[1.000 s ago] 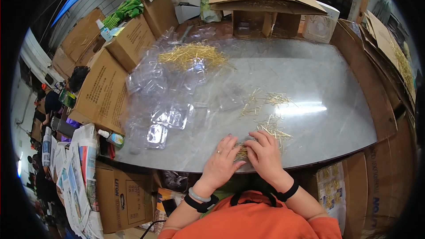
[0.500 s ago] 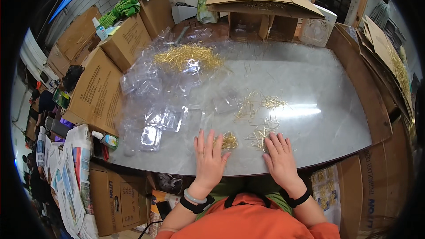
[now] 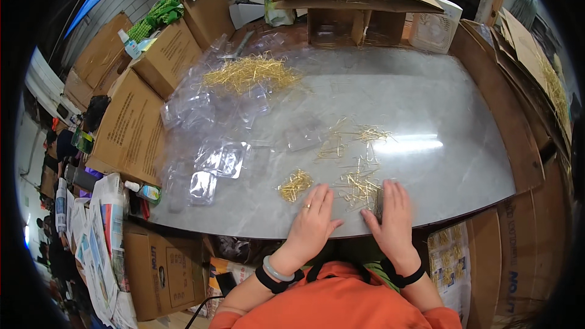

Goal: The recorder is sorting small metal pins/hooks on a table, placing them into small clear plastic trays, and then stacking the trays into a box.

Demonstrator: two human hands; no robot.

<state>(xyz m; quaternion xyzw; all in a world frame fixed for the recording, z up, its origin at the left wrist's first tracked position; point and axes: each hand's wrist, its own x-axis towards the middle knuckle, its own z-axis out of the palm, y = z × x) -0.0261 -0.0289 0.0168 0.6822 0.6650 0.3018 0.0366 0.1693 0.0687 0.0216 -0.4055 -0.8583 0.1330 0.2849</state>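
Note:
My left hand [image 3: 312, 224] rests palm down at the table's near edge, fingers stretched out, just right of a small heap of gold wire hooks [image 3: 295, 185]. My right hand [image 3: 393, 222] stands on its edge with fingers extended and thumb apart, slightly blurred. Between the two hands and just beyond them lies a loose tangle of gold hooks [image 3: 359, 187]; my right hand borders its right side. Farther up are two more scattered groups of hooks, one on the left [image 3: 332, 147] and one on the right [image 3: 373, 133]. Neither hand visibly holds anything.
A large mound of gold wire pieces [image 3: 250, 73] sits at the far left among clear plastic blister shells [image 3: 204, 186]. Cardboard boxes [image 3: 131, 128] wall the left side. A cardboard shelf [image 3: 356, 0] stands at the back, and a cardboard barrier [image 3: 506, 109] edges the right.
My left hand has moved right, away from the small heap and in front of the tangle. My right hand has turned onto its edge beside the tangle. The view has shifted slightly.

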